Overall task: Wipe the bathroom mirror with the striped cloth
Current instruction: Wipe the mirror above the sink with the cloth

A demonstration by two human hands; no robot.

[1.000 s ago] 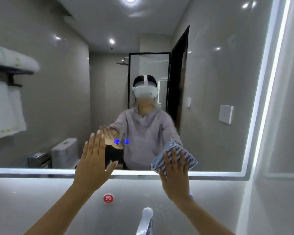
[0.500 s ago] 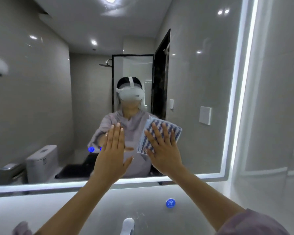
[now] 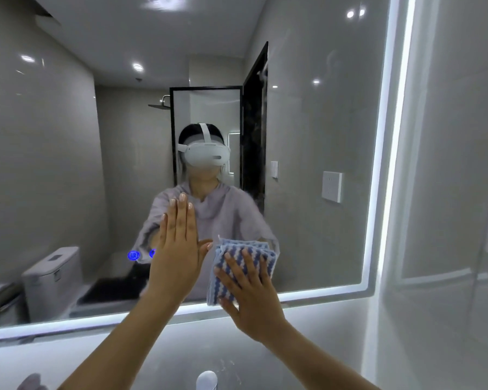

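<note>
A large lit-edged bathroom mirror (image 3: 321, 122) fills the wall ahead. My right hand (image 3: 248, 294) presses a folded blue-and-white striped cloth (image 3: 245, 253) flat against the glass near the mirror's bottom edge, fingers spread over it. My left hand (image 3: 178, 249) is held up flat, fingers together and pointing up, just left of the cloth and in front of the glass; it holds nothing. Whether its palm touches the mirror I cannot tell.
The top of a chrome faucet (image 3: 206, 380) shows at the bottom centre, below the mirror. Two blue touch buttons (image 3: 133, 255) glow on the glass left of my left hand. A tiled wall (image 3: 448, 192) stands to the right of the mirror.
My right hand slid the cloth up the glass and then back down toward the mirror's bottom edge. My left hand rose slightly and its fingers closed together. The view turned right.
</note>
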